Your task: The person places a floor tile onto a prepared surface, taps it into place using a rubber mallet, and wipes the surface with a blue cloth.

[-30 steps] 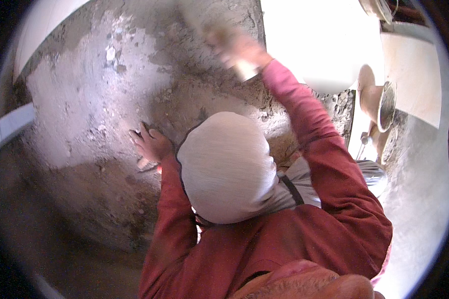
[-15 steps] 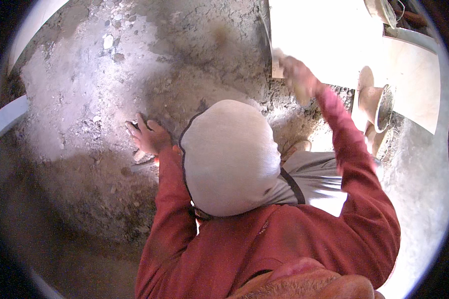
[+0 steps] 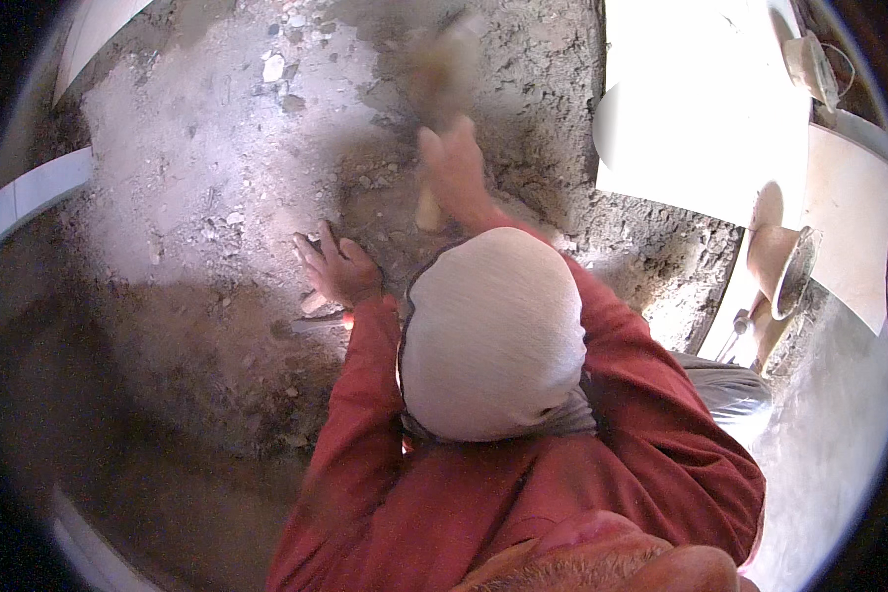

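The ground (image 3: pixel 168 178) is rough, grainy and matt, while the handle (image 3: pixel 428 212) looks smooth. The shirt (image 3: pixel 444 498) and the trousers (image 3: pixel 725 385) are of matt cloth. At the far right, the white panel (image 3: pixel 701 109) seems smooth, its material hidden by glare.

The bare left hand (image 3: pixel 340 268) faces palm down, fingers spread, below a red cloth-sleeved left arm (image 3: pixel 353 395); the bent, red cloth-sleeved right arm (image 3: pixel 651 370) angles inward, its bare right hand (image 3: pixel 454 173) curled tight.

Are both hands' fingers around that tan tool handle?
No, only the right fingers hold the tan tool handle; the left fingers are spread elsewhere.
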Motion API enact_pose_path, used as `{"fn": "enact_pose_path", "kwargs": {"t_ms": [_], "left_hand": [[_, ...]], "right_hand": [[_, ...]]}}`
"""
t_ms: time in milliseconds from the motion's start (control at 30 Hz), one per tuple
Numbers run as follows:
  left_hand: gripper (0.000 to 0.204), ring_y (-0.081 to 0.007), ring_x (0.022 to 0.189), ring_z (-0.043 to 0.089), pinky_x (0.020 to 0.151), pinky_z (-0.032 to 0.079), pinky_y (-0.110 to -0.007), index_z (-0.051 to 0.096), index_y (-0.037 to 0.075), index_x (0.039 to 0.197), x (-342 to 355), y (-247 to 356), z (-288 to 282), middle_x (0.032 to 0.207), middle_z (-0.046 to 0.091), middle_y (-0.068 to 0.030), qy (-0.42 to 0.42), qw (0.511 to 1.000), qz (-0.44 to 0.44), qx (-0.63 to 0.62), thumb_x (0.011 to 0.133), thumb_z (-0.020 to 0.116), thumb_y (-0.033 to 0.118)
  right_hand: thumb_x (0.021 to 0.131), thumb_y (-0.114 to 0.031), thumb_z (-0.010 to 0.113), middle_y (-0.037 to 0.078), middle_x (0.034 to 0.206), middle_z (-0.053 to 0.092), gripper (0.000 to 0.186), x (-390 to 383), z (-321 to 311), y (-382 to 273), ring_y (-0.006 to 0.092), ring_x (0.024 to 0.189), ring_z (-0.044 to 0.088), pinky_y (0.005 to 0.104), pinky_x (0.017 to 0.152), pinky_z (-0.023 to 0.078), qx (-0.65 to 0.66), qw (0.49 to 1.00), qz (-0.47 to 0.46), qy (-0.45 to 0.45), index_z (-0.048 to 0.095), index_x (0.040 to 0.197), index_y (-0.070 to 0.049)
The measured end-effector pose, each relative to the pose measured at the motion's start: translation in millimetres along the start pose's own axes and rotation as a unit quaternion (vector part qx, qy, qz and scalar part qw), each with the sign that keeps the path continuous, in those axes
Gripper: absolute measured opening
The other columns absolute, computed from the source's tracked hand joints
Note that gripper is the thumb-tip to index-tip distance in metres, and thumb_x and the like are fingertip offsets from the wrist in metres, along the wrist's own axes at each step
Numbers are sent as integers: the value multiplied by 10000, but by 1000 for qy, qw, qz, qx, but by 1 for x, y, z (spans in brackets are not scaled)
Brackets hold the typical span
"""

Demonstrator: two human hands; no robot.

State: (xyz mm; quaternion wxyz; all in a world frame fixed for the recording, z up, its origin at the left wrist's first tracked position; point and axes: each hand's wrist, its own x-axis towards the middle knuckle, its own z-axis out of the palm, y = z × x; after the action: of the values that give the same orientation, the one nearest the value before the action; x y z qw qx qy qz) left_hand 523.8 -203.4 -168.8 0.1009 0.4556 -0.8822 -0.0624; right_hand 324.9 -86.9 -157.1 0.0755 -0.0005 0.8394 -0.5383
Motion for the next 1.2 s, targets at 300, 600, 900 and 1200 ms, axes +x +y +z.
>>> {"fn": "enact_pose_path", "kwargs": {"t_ms": [300, 600, 900, 1200], "left_hand": [[490, -438, 1389, 451, 1113, 368, -563, 638, 225, 1400, -3, 4, -8, 1620, 377, -208, -13, 1000, -20, -18, 926, 538, 302], [487, -486, 1414, 404, 1120, 356, -598, 633, 204, 1400, -3, 3, -6, 1616, 375, -219, -29, 998, -43, -40, 925, 549, 269], [490, -447, 1423, 410, 1158, 328, -568, 618, 230, 1421, -6, 2, -2, 1640, 347, -188, -9, 999, -29, -28, 940, 534, 270], [536, -468, 1428, 404, 1171, 339, -554, 514, 327, 1509, -5, 2, -5, 1676, 301, -128, -74, 996, -53, 21, 976, 541, 387]], "right_hand": [[919, -249, 646, 168, 1156, 665, 357, 130, -28, -59, 316, 922, 678, 464, 797, 567, -376, 768, -387, -346, 589, 1242, -109], [975, -146, 548, 321, 901, 677, 214, 55, -97, -40, 459, 892, 706, 560, 742, 557, -364, 834, -188, -370, 544, 1144, -16], [978, -357, 633, 255, 869, 679, 400, 16, -166, -56, 448, 806, 679, 534, 740, 511, -263, 868, -135, -399, 519, 1096, 7], [1057, -317, 565, 44, 728, 569, 244, 43, -50, -109, 186, 587, 565, 397, 504, 464, 251, 925, 16, -284, 541, 1036, -75]]}}
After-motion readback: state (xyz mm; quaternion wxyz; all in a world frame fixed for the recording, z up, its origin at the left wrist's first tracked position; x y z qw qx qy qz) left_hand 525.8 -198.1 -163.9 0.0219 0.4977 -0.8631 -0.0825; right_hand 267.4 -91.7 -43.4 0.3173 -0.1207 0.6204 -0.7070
